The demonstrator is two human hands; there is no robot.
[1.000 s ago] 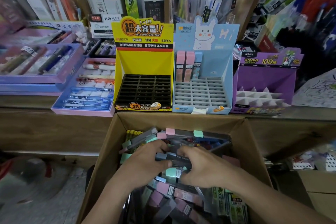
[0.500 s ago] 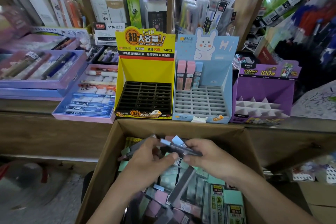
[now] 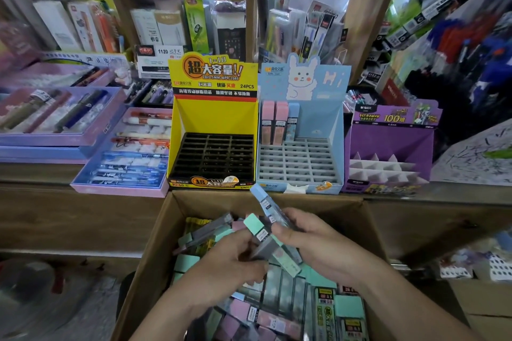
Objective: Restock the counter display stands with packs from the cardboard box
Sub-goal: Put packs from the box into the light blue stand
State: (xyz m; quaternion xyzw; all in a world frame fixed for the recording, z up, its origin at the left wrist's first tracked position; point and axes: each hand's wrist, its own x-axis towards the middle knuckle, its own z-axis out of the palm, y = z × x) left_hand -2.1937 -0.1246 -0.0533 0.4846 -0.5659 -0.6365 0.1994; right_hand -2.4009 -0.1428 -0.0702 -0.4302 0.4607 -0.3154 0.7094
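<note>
An open cardboard box (image 3: 155, 243) below the counter holds several slim packs with pink, green and blue caps. Above it, my right hand (image 3: 318, 246) grips a blue-capped pack (image 3: 266, 202) that sticks up toward the stands, with more packs under its palm. My left hand (image 3: 230, 266) pinches a green-capped pack (image 3: 256, 225) beside it. On the counter stand a yellow display stand (image 3: 213, 116) with a bare black grid, a light blue rabbit stand (image 3: 318, 124) with three packs in its back row, and a purple stand (image 3: 388, 144).
Trays of pens (image 3: 124, 158) lie left of the yellow stand on the wooden counter (image 3: 69, 207). Shelves crammed with stationery rise behind. A patterned paper sheet (image 3: 476, 155) lies at the right. More boxes (image 3: 487, 307) sit at lower right.
Both hands have risen out of the box with packs. The blue-capped pack has tilted up toward the stands, and a green-capped pack has appeared at my left hand's fingertips.
</note>
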